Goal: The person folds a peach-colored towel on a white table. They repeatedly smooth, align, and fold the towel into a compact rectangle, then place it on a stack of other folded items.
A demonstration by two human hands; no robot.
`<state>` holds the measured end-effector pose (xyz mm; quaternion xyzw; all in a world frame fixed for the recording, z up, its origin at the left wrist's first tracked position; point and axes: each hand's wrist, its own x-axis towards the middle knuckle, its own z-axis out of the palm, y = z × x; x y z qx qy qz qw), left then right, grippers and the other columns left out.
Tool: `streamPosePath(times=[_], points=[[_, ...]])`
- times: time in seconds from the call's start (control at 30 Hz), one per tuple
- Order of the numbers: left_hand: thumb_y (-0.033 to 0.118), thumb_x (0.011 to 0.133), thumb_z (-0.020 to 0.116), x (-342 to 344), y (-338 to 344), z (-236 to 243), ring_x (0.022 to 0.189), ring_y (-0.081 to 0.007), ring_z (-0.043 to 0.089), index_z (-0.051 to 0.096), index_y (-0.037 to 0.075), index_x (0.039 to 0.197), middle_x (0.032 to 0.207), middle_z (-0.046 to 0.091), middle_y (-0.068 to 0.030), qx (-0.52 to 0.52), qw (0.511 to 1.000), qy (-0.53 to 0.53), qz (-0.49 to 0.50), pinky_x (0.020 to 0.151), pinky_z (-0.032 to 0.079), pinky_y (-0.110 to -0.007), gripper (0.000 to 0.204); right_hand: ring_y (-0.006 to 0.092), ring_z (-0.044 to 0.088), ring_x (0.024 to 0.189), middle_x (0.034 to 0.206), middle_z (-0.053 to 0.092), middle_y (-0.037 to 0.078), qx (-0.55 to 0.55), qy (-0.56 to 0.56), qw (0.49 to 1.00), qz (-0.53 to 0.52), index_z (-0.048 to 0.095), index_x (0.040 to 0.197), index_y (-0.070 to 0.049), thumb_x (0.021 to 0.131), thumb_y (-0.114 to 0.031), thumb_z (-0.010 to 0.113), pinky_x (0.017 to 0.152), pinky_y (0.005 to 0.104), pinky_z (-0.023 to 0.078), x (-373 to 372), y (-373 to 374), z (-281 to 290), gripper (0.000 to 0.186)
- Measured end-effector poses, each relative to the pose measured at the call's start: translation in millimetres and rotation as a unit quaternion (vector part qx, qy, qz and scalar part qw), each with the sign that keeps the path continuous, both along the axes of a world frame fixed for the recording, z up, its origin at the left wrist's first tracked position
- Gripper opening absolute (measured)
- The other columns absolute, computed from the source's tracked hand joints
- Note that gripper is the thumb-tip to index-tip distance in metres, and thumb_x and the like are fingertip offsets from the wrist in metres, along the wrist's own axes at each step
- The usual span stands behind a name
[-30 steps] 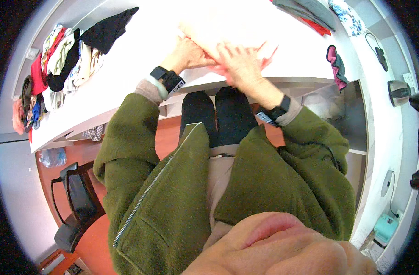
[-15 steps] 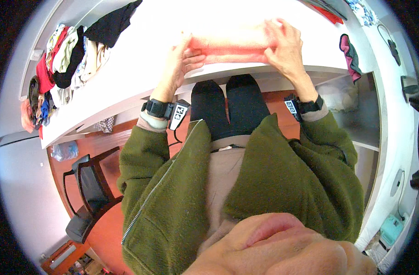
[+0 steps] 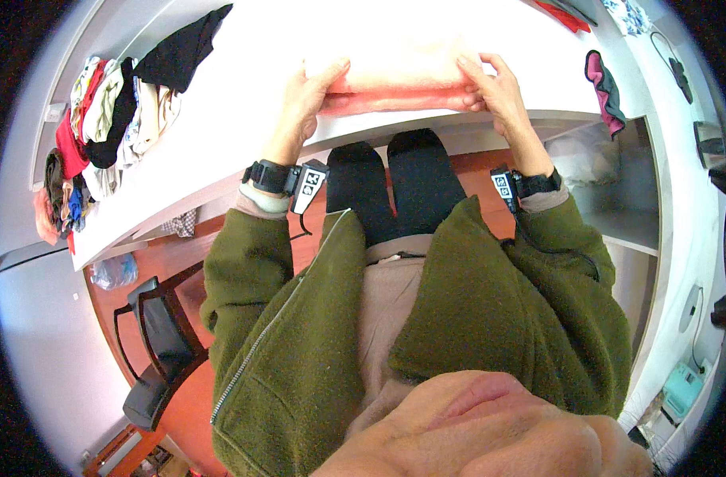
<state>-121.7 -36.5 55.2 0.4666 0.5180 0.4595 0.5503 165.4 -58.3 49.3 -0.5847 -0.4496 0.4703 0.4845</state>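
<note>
While the person stands close against the white table (image 3: 220, 151), both hands are closed on a folded pink cloth (image 3: 398, 79) that lies at the near edge of the table, just above the black-socked feet. The left hand (image 3: 311, 95) grips the left end, with the thumb on top and the fingers curled under the edge. The right hand (image 3: 494, 87) pinches the right end in the same way, fingers wrapped around the fold. The cloth is stretched flat between them, and its top is washed out by strong light, so I cannot tell how many layers it has.

To do this fold well, I judge that both hands should keep the same tension, so that the long edge stays straight and parallel to the table edge. The corners should meet before the hands press down. The cloth lies very near the edge, so it could slip off if one hand lets go first.

A pile of mixed clothes (image 3: 100, 127) lies far at the left on the table, with a black garment (image 3: 180, 52) beside it, and a dark pink item (image 3: 601, 87) rests at the right. All are well apart from the hands.
</note>
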Motion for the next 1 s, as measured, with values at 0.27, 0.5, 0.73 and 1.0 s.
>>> streamPosePath(times=[0.27,0.5,0.73,1.0], points=[[0.021,0.085,0.071,-30,10,5,0.081,-0.0163,0.066,0.066,-0.001,0.1,0.091,0.066,-0.0076,-0.007,0.997,-0.081,0.014,0.073,0.057,-0.031,0.027,0.0056,0.053,0.047,0.066,0.058,-0.002,0.116,0.102,0.982,0.111,0.06,0.094,-0.007,0.089,-0.031,0.07,0.04,0.0178,0.037,5,7,22,0.026],[0.03,0.078,0.076,-30,-21,-2,0.098,-0.0251,0.063,0.062,-0.005,0.104,0.106,0.064,-0.0187,0.0,0.984,0.175,0.045,0.08,0.051,-0.04,0.045,0.0133,0.059,0.05,0.067,0.063,0.005,0.022,-0.118,0.992,0.036,0.062,0.093,-0.002,0.083,-0.037,0.074,0.045,0.0274,0.046,-4,-23,-14,0.039],[0.045,0.088,0.063,11,-4,13,0.128,-0.0359,0.045,0.057,0.008,0.125,0.136,0.051,-0.0167,0.442,0.696,0.558,0.095,0.103,0.038,-0.054,0.053,0.0298,0.056,0.118,0.126,0.059,0.016,0.404,-0.451,0.796,-0.005,0.057,0.121,-0.005,0.09,-0.027,0.062,0.099,0.0443,0.043,-42,1,10,0.039],[0.057,0.095,0.047,27,25,-32,0.146,-0.0357,0.021,0.041,0.016,0.147,0.155,0.032,-0.0118,0.325,0.701,0.634,-0.041,0.113,0.02,-0.064,0.067,0.0216,0.031,0.143,0.151,0.04,0.007,0.328,-0.607,0.721,0.064,0.04,0.147,-0.012,0.1,-0.037,0.043,0.115,0.0563,0.019,-69,30,-30,0.053]])
